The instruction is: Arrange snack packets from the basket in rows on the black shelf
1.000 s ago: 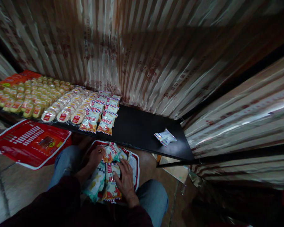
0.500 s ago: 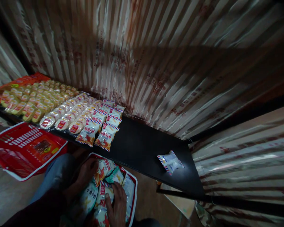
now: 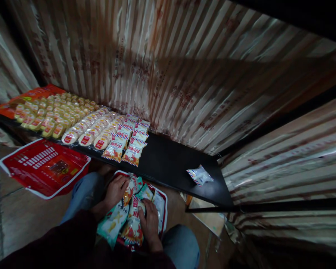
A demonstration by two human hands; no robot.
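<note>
In the head view, a red basket with a white rim stands between my knees, filled with snack bags. My left hand is closed on the left edge of a red-and-white snack bag near the far side. Closer to me, my right hand grips the right edge of another red-and-white snack bag; its fingers are partly hidden. A green-and-white bag lies left of that one, and a second green bag sits between the two held ones.
On the black shelf are yellow-wrapped cakes, round white packs and two rows of snack bags. One bag lies alone at the right. Another red basket stands left; striped sheeting hangs behind.
The view has shifted, so the shelf and basket appear higher and my knees show more. Both hands stay at the basket; the left one now shows more plainly on its bag.
</note>
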